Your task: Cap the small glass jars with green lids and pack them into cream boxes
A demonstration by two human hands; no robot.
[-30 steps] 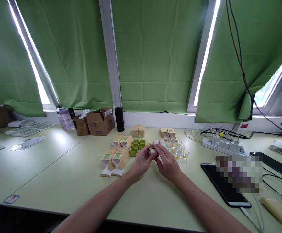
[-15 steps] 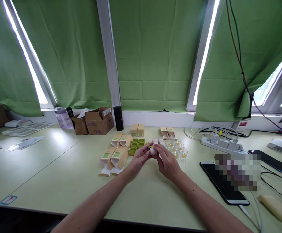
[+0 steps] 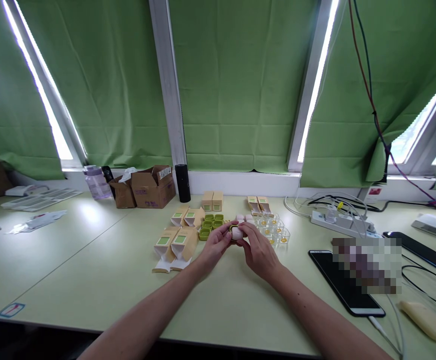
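In the head view, my left hand (image 3: 216,245) and my right hand (image 3: 260,250) meet above the table, fingers closed round one small pale pinkish-white rounded piece (image 3: 237,233). A dark green rim shows along its left side, by my left fingers. What the piece is cannot be made out. Just left of my hands stand several green square cups (image 3: 206,233). Behind my fingers are more pale pink pieces (image 3: 245,218), partly hidden. Several clear cups with yellow centres (image 3: 284,237) stand to the right of them, close to my right hand.
Open kraft boxes with green labels (image 3: 185,242) lie left of the cups; more boxes (image 3: 212,201) stand behind. Farther back are a cardboard carton (image 3: 152,189) and a black cylinder (image 3: 182,183). At right are a phone (image 3: 343,282), a power strip (image 3: 345,225) and cables.
The pale piece has turned slightly between my fingers, so its round white face shows more and the green rim less. Both hands stay in nearly the same place.
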